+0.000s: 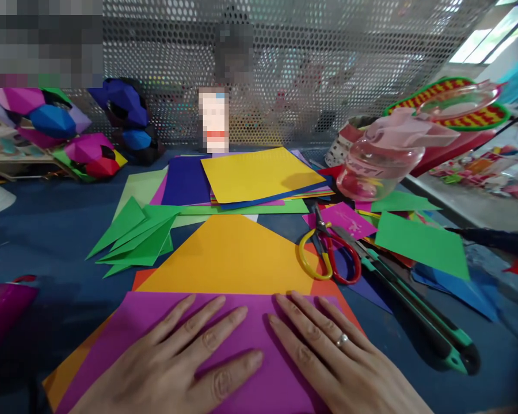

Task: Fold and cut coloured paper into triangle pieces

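Both palms rest on a purple paper sheet [259, 333] whose far edge runs straight across. My left hand [185, 356] lies flat with its fingers spread, thumb pointing inward. My right hand [328, 351], a ring on one finger, is also flat, its fingers slightly apart. Beneath and beyond the purple sheet shows an orange-yellow paper sheet [228, 253], with red-orange paper [142, 279] peeking out at the sides. Scissors [330, 253] with one yellow and one red handle lie just beyond my right hand. A green-and-black utility knife [418, 310] lies to their right.
Folded green paper pieces [138, 236] lie at left. Behind is a paper stack topped by a yellow sheet [263, 175]. A clear pink plastic container [380, 155] and green paper [423, 241] are at right. Faceted paper models [95, 155] stand before a perforated metal panel [168, 69].
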A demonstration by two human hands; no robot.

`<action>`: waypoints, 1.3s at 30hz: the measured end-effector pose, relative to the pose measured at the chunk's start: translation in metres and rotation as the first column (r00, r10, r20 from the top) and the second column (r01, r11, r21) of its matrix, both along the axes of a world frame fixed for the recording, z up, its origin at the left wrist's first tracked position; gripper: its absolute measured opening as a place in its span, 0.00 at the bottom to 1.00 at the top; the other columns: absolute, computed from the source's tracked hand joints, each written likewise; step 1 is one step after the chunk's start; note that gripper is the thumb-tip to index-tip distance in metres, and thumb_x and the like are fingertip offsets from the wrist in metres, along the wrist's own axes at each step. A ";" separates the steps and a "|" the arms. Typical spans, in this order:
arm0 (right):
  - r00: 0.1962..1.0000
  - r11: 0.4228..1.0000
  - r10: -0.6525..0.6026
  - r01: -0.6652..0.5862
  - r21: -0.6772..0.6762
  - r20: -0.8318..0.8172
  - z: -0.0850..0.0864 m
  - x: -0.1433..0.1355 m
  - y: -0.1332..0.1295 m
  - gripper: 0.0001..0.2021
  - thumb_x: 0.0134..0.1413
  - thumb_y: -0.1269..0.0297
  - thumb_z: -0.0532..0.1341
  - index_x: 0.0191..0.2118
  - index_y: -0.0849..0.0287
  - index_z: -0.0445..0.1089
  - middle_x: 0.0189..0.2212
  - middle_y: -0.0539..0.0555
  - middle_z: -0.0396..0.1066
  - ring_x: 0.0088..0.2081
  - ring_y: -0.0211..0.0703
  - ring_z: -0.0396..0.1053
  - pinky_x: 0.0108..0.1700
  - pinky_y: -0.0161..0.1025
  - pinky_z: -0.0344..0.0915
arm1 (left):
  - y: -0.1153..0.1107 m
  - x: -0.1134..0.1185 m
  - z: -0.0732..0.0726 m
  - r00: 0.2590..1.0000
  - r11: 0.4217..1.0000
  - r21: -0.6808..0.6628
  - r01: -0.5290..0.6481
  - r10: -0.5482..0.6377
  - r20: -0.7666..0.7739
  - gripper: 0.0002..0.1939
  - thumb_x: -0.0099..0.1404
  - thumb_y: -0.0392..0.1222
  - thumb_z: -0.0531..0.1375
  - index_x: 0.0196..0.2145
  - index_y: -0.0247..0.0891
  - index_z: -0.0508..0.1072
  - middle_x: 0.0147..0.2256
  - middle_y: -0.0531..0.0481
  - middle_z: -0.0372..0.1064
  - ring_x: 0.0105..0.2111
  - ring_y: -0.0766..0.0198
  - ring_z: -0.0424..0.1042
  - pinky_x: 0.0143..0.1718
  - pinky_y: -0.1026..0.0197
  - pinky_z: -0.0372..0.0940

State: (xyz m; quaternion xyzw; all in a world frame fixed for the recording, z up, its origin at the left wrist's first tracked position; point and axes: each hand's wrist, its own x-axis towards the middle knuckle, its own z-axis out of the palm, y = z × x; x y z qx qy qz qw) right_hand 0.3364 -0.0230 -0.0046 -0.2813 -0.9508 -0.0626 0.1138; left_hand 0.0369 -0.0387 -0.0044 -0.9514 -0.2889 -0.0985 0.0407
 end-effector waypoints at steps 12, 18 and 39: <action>0.998 1.000 -0.017 0.016 0.020 0.067 0.006 0.001 0.004 0.31 0.62 0.61 0.59 0.68 0.61 0.58 0.66 0.61 0.59 0.62 0.60 0.65 0.54 0.52 0.74 | -0.002 -0.004 -0.003 0.996 0.998 0.062 -0.028 0.034 -0.088 0.31 0.75 0.60 0.47 0.71 0.51 0.51 0.67 0.48 0.59 0.66 0.42 0.58 0.62 0.43 0.59; 0.998 0.999 -0.042 0.042 -0.003 0.041 0.010 0.001 0.007 0.32 0.63 0.47 0.58 0.67 0.60 0.61 0.65 0.60 0.63 0.61 0.57 0.67 0.54 0.51 0.74 | 0.001 -0.004 -0.008 0.995 0.979 0.196 -0.053 0.068 -0.072 0.31 0.75 0.60 0.44 0.71 0.49 0.53 0.65 0.46 0.62 0.64 0.46 0.60 0.62 0.47 0.58; 0.994 0.997 -0.080 0.079 0.016 0.071 0.020 0.005 -0.006 0.24 0.68 0.64 0.52 0.67 0.55 0.60 0.65 0.49 0.63 0.62 0.44 0.66 0.59 0.44 0.70 | -0.021 -0.007 -0.014 0.994 0.958 0.277 -0.071 0.092 -0.066 0.30 0.76 0.58 0.46 0.69 0.43 0.58 0.62 0.40 0.65 0.63 0.48 0.63 0.65 0.51 0.53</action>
